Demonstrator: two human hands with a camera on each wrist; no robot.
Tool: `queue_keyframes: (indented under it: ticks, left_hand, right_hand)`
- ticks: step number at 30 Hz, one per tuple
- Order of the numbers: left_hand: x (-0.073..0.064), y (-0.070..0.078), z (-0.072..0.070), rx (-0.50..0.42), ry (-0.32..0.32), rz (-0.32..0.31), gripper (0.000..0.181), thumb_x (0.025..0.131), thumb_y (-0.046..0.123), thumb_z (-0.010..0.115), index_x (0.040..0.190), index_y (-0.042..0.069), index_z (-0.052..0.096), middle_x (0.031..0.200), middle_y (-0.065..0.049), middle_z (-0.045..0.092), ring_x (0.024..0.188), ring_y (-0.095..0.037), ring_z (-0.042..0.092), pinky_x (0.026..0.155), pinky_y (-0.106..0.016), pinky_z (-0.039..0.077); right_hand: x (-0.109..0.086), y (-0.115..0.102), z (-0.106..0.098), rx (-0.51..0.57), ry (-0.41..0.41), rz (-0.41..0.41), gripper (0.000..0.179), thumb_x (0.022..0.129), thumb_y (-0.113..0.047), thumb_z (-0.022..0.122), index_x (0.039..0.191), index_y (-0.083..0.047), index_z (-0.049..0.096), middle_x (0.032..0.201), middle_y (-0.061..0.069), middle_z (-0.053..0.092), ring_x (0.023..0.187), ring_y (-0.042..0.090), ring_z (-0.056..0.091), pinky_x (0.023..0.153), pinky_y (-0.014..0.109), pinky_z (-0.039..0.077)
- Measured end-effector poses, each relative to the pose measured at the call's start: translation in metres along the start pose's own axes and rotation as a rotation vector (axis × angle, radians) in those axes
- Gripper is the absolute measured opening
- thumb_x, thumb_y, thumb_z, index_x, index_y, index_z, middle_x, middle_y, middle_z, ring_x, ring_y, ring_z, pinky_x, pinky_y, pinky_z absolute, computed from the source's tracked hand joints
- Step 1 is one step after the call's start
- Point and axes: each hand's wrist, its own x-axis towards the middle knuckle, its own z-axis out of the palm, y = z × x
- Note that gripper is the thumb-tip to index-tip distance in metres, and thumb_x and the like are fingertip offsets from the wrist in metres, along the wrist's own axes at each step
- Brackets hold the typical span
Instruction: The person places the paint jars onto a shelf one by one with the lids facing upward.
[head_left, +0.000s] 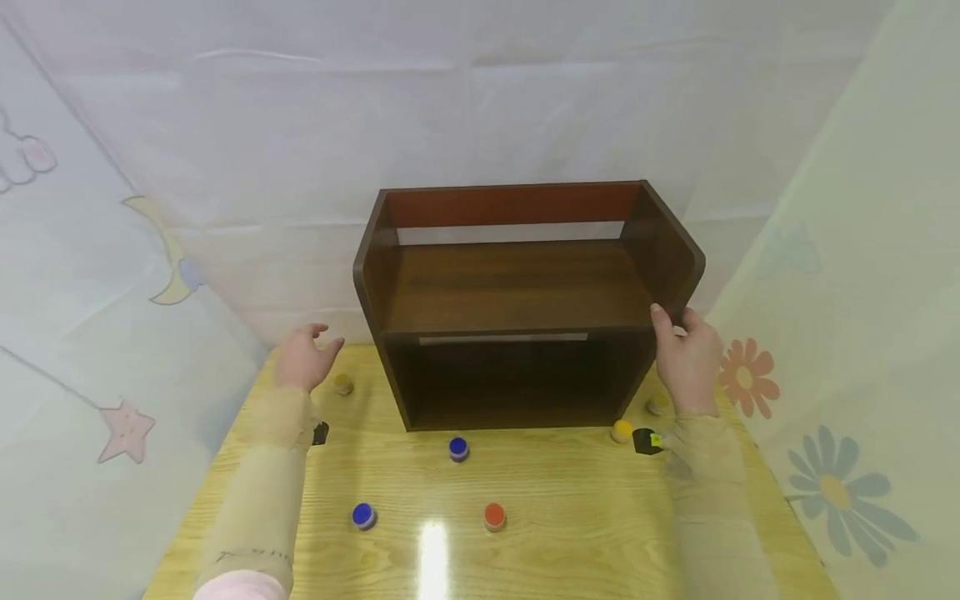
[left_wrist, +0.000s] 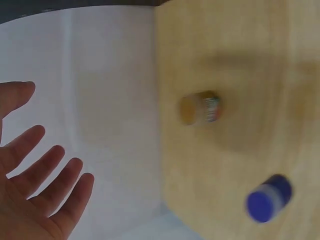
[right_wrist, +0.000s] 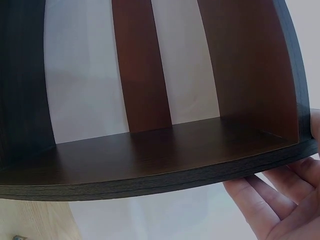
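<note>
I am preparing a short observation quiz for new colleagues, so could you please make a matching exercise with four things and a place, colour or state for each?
Column one:
1. Left hand
2. Right hand
3. Shelf unit
4. Red-topped jar

Column two:
A. Dark brown, with two levels
B. On the table, in front of the larger furniture
C. Holding nothing, fingers apart
D. Gripping a side panel

Right pairs: 1-C, 2-D, 3-A, 4-B.

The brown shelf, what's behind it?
Behind the brown shelf, a pale sheet shows above it and through its back gaps. Whatever its solid boards cover can't be seen.
</note>
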Motion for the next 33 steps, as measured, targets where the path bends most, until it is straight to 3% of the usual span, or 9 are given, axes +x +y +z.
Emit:
queue_keyframes:
  ticks: [5, 9, 14, 21, 33]
  left_hand:
    - [0.000, -0.017, 0.033, 0.053, -0.065, -0.049, 0.058, 0.102, 0.033, 0.059, 0.145, -0.004, 0.048, 0.143, -0.034, 0.046, 0.123, -0.053, 0.049, 0.097, -0.063, 0.045]
    - [-0.003, -0.028, 0.051, 0.073, -0.121, -0.079, 0.057, 0.102, 0.031, 0.060, 0.146, -0.002, 0.046, 0.144, -0.035, 0.041, 0.118, -0.054, 0.052, 0.092, -0.063, 0.048]
    - [-0.009, -0.037, 0.066, 0.107, -0.206, -0.081, 0.059, 0.103, 0.029, 0.057, 0.150, -0.003, 0.041, 0.150, -0.034, 0.036, 0.129, -0.055, 0.043, 0.102, -0.064, 0.041]
    - [-0.019, -0.046, 0.073, 0.142, -0.340, -0.096, 0.064, 0.105, 0.023, 0.051, 0.155, -0.008, 0.026, 0.161, -0.033, 0.014, 0.140, -0.059, 0.024, 0.113, -0.065, 0.024]
    - [-0.027, -0.047, 0.077, 0.109, -0.431, -0.107, 0.062, 0.107, 0.021, 0.045, 0.158, -0.005, 0.020, 0.163, -0.029, 0.014, 0.141, -0.055, 0.024, 0.115, -0.064, 0.020]
  right_hand:
    - [-0.002, 0.002, -0.003, 0.001, 0.005, 0.000, 0.050, 0.104, -0.044, 0.055, 0.109, 0.004, 0.067, 0.102, 0.021, 0.068, 0.066, 0.014, 0.064, 0.047, 0.020, 0.042]
    - [-0.002, 0.003, -0.003, -0.014, 0.020, -0.019, 0.049, 0.104, -0.043, 0.056, 0.104, 0.004, 0.066, 0.095, 0.020, 0.067, 0.059, 0.010, 0.061, 0.045, 0.021, 0.040]
    - [-0.001, 0.004, -0.003, -0.016, 0.032, -0.024, 0.049, 0.104, -0.043, 0.056, 0.104, 0.004, 0.067, 0.093, 0.020, 0.066, 0.054, 0.004, 0.056, 0.044, 0.021, 0.039]
    - [-0.001, 0.004, 0.000, 0.005, 0.021, -0.026, 0.048, 0.103, -0.043, 0.057, 0.102, 0.004, 0.066, 0.090, 0.019, 0.065, 0.051, 0.006, 0.055, 0.043, 0.022, 0.038]
    - [-0.001, 0.003, 0.000, 0.012, 0.029, -0.045, 0.046, 0.103, -0.041, 0.059, 0.105, 0.004, 0.068, 0.100, 0.020, 0.069, 0.057, -0.005, 0.056, 0.048, 0.016, 0.041]
